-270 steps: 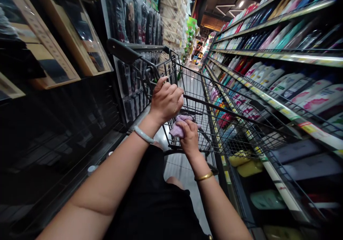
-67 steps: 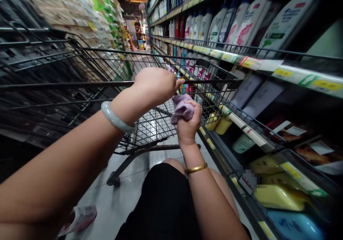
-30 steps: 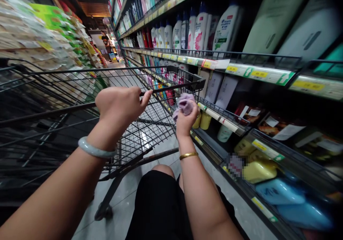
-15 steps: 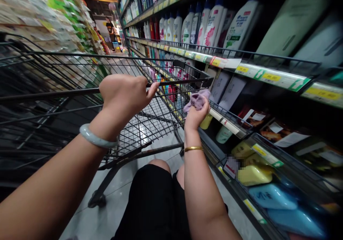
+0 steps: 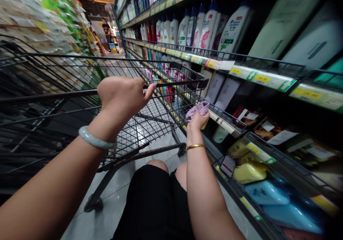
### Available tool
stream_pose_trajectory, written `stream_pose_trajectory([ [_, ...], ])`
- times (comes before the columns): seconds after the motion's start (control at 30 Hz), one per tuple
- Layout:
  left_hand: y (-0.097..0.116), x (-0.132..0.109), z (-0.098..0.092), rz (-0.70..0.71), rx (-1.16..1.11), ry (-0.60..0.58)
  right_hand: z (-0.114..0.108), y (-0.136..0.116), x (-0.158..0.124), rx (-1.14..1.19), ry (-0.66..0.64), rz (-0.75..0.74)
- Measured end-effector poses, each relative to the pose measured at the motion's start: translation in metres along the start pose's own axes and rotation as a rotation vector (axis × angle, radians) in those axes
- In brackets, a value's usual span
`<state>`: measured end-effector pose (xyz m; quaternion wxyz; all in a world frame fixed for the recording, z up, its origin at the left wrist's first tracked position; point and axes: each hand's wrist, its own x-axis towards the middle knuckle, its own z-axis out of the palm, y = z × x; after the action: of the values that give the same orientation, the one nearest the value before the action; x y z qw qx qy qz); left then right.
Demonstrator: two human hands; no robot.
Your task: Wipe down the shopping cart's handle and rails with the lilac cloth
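Note:
My left hand [image 5: 123, 95] is closed around the upper rim bar of a black wire shopping cart [image 5: 150, 125], and a pale bangle [image 5: 96, 138] circles that wrist. My right hand [image 5: 197, 121] grips a crumpled purple cloth [image 5: 197, 110] beside the cart's right end, close to the edge of a lower shelf. A gold bracelet [image 5: 195, 146] is on the right wrist. Just behind the cloth stand pale boxes [image 5: 226, 92] on the shelf. A green-white bottle [image 5: 220, 134] lies below them, right of my hand.
Tall shelves of shampoo bottles [image 5: 209, 27] run along the right, with a price-tag rail [image 5: 262, 76] and low wire guards. Yellow and blue bottles [image 5: 268, 191] lie on the bottom shelf. Packaged goods [image 5: 29, 21] are stacked at left. A person [image 5: 106, 29] stands far down the aisle.
My right hand and the purple cloth have moved down a little along the shelf edge. My left hand keeps its hold on the cart. The view has shifted slightly.

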<state>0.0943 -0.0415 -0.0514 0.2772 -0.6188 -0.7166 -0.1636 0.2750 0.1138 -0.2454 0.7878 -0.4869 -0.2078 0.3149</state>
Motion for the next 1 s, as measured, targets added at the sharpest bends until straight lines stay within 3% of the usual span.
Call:
stream_pose_trajectory([
  [0.07,0.000,0.001,0.000,-0.004,0.003,0.002,0.003,-0.003,-0.009,0.018,-0.031,-0.025],
  [0.2,0.001,0.001,0.000,0.003,0.017,0.004,0.014,-0.023,-0.038,0.055,-0.263,-0.305],
  [0.27,0.001,0.001,-0.001,0.003,0.014,0.000,0.015,-0.025,-0.048,0.008,-0.310,-0.385],
  [0.4,0.002,0.001,-0.003,-0.002,-0.017,-0.018,0.010,-0.014,-0.060,-0.074,-0.166,-0.250],
  [0.47,0.002,0.002,-0.002,0.003,-0.018,-0.021,0.010,-0.015,-0.074,-0.060,-0.159,-0.220],
  [0.6,0.001,0.002,-0.001,-0.022,-0.032,-0.012,0.012,-0.037,-0.116,-0.002,-0.418,-0.499],
  [0.7,0.001,0.002,0.000,-0.031,-0.074,-0.010,0.011,-0.045,-0.127,0.010,-0.573,-0.660],
  [0.77,0.002,0.002,-0.001,-0.036,-0.085,-0.019,0.010,-0.038,-0.115,0.012,-0.504,-0.596],
  [0.9,0.005,0.003,-0.002,-0.065,-0.098,-0.052,0.009,-0.017,-0.093,0.004,-0.278,-0.311],
  [1.0,0.003,0.003,0.000,-0.040,-0.071,-0.040,0.007,-0.019,-0.114,-0.016,-0.366,-0.428],
])
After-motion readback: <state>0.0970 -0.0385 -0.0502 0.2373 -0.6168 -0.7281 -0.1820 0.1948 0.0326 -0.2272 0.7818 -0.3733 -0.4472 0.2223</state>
